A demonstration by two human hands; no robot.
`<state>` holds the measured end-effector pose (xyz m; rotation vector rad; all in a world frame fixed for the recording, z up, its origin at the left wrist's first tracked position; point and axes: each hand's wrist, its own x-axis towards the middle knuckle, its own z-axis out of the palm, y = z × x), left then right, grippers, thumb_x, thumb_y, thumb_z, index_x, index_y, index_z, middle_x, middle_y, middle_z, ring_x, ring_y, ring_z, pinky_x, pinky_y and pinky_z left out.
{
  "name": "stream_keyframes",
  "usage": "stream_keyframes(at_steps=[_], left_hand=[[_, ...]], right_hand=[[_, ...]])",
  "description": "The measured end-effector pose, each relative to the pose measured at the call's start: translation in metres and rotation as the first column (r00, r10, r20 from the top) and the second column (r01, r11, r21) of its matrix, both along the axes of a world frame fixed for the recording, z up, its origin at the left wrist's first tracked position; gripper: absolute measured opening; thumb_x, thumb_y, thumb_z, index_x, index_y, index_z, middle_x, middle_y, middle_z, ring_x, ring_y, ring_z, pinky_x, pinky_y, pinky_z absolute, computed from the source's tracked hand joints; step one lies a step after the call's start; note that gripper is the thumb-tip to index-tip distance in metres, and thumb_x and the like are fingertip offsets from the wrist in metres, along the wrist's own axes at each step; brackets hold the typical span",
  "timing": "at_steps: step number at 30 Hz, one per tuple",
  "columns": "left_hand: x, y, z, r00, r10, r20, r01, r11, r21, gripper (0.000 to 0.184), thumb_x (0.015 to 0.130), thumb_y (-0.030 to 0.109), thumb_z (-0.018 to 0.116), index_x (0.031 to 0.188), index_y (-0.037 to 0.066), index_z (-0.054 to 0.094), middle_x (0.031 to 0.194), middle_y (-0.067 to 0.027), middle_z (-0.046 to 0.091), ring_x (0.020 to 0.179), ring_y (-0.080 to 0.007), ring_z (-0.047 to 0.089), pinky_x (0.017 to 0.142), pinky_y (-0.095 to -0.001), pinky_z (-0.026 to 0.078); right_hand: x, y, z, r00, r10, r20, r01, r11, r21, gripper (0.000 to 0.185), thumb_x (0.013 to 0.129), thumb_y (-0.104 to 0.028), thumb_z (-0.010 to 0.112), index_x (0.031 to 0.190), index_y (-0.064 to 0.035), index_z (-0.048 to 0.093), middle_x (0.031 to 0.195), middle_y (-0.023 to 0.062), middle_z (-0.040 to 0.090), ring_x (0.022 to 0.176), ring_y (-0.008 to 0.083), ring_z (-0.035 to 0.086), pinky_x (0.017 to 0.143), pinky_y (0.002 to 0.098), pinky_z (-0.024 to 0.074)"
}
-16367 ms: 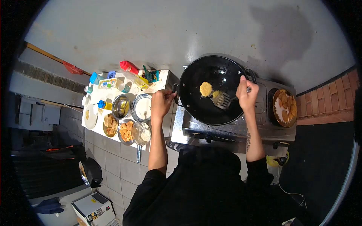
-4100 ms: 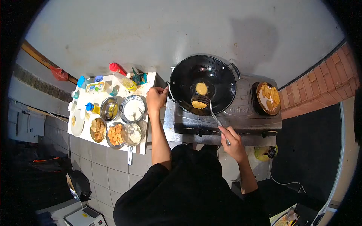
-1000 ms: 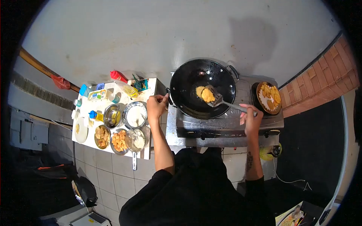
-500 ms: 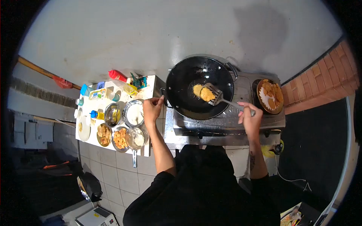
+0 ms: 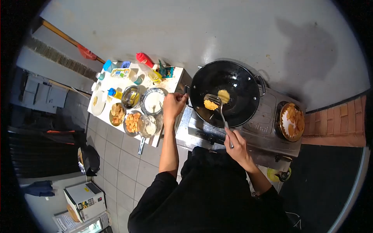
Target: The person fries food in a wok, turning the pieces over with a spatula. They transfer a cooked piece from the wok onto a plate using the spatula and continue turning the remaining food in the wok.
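A black wok (image 5: 243, 77) sits on the gas stove (image 5: 261, 126). My left hand (image 5: 174, 105) is closed, its fingers pinching the wok's left handle (image 5: 187, 91). In my right hand (image 5: 237, 146) is the handle of a metal slotted turner (image 5: 222, 115), its head down inside the wok. One golden fried piece (image 5: 211, 105) lies against the turner's head; whether it rests on the slots or beside them I cannot tell. A second, paler piece (image 5: 223, 96) lies just right of the head on the wok's bottom.
On the right burner stands a round dish (image 5: 287, 136) of fried pieces on white paper. The white table (image 5: 93, 110) at left holds a bowl of white batter (image 5: 153, 100), a sieve with flour (image 5: 149, 126), a bowl of orange-brown chunks (image 5: 132, 122), and a red bottle (image 5: 144, 59).
The turner has swung leftward in the wok with my right hand. The two fried pieces, side by side before, are now apart. My view has shifted and tilted; my left hand stays at the handle.
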<state>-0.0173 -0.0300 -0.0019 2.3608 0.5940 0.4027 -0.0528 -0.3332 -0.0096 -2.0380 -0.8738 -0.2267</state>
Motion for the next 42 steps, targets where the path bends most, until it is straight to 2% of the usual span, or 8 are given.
stream_keyframes(at_steps=[10,14,25,32,34,38,40,42], left_hand=[[0.007,0.003,0.000,1.000,-0.005,-0.031,0.004,1.000,-0.020,0.030,0.077,0.026,0.073,0.072,-0.002,0.068,0.054,-0.0151,0.056,0.048,-0.0285,0.056,0.051,-0.0384,0.043],[0.010,0.009,-0.005,0.998,-0.009,-0.061,0.006,0.999,-0.039,0.036,0.079,0.029,0.073,0.068,-0.004,0.064,0.050,-0.0150,0.051,0.045,-0.0259,0.049,0.050,-0.0388,0.040],[0.015,0.013,-0.002,0.979,-0.034,-0.202,0.022,0.998,-0.064,0.036,0.082,0.030,0.072,0.079,-0.006,0.071,0.058,-0.0175,0.060,0.052,-0.0208,0.055,0.056,-0.0363,0.045],[0.017,0.016,-0.007,0.980,-0.060,-0.189,0.046,0.996,-0.076,0.037,0.082,0.030,0.071,0.079,-0.007,0.070,0.058,-0.0177,0.059,0.053,-0.0202,0.054,0.056,-0.0364,0.045],[0.016,0.015,-0.011,0.997,-0.052,-0.062,0.049,0.998,-0.044,0.038,0.080,0.030,0.073,0.068,-0.005,0.064,0.049,-0.0141,0.048,0.045,-0.0224,0.043,0.049,-0.0375,0.039],[0.016,0.013,-0.005,0.996,-0.053,-0.069,0.050,0.998,-0.048,0.038,0.080,0.030,0.072,0.068,-0.005,0.064,0.049,-0.0137,0.047,0.045,-0.0223,0.042,0.049,-0.0374,0.039],[0.017,0.011,0.000,0.987,-0.043,-0.156,0.039,0.999,-0.031,0.039,0.081,0.031,0.071,0.076,-0.007,0.069,0.057,-0.0157,0.059,0.053,-0.0207,0.053,0.056,-0.0363,0.045],[0.017,0.012,-0.005,0.990,-0.039,-0.133,0.035,0.999,-0.031,0.037,0.081,0.030,0.072,0.072,-0.006,0.067,0.053,-0.0143,0.053,0.049,-0.0212,0.047,0.053,-0.0366,0.041]], right_hand=[[-0.013,-0.045,-0.009,0.987,0.154,0.044,-0.141,0.965,-0.219,0.039,0.081,-0.004,0.065,0.118,0.0063,0.058,0.084,0.0149,0.054,0.065,0.0280,0.060,0.057,0.0367,0.0507],[-0.019,-0.053,-0.007,0.987,0.162,0.018,-0.154,0.961,-0.228,0.040,0.080,-0.003,0.065,0.119,0.0061,0.058,0.083,0.0134,0.053,0.067,0.0260,0.059,0.059,0.0359,0.0507],[-0.021,-0.059,0.012,0.965,0.244,0.090,-0.209,0.933,-0.294,0.041,0.081,-0.001,0.066,0.120,0.0096,0.058,0.081,0.0107,0.051,0.070,0.0220,0.056,0.060,0.0333,0.0492],[-0.021,-0.059,0.016,0.963,0.259,0.081,-0.218,0.917,-0.334,0.040,0.080,-0.001,0.067,0.118,0.0102,0.058,0.082,0.0109,0.052,0.070,0.0226,0.056,0.060,0.0337,0.0494],[-0.018,-0.060,0.018,0.963,0.263,0.066,-0.230,0.921,-0.316,0.040,0.080,-0.002,0.067,0.117,0.0101,0.058,0.083,0.0113,0.054,0.069,0.0228,0.056,0.060,0.0339,0.0499],[-0.012,-0.062,0.026,0.964,0.263,0.051,-0.236,0.924,-0.300,0.039,0.080,-0.002,0.067,0.116,0.0100,0.059,0.083,0.0120,0.055,0.069,0.0232,0.058,0.059,0.0341,0.0506],[-0.010,-0.062,0.029,0.964,0.265,0.003,-0.252,0.922,-0.293,0.037,0.080,-0.001,0.066,0.115,0.0097,0.058,0.083,0.0127,0.055,0.070,0.0242,0.060,0.059,0.0348,0.0515],[-0.006,-0.063,0.033,0.964,0.267,-0.013,-0.259,0.920,-0.294,0.036,0.080,-0.001,0.066,0.114,0.0096,0.059,0.082,0.0129,0.055,0.069,0.0246,0.060,0.059,0.0349,0.0517]])
